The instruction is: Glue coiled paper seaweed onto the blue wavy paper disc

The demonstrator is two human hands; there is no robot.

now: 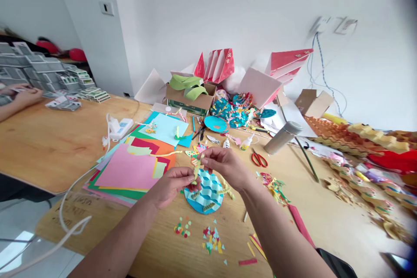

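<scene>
**Curled yellow paper strip (196, 169), pinched**

Held between left hand (171, 186) and right hand (224, 167), fingers of both closed on it, just above a blue wave-paper disc (203, 195). Also: stacked coloured card (127, 171) left of hands; red-handled scissors (259, 160) right.

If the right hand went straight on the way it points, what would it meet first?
Likely the curled yellow paper strip at the right hand's fingertips, also pinched by the left hand; depth is unclear.

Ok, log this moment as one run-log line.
Left hand: yellow paper strip | Right hand: same strip | Below: blue wave-patterned paper disc
</scene>
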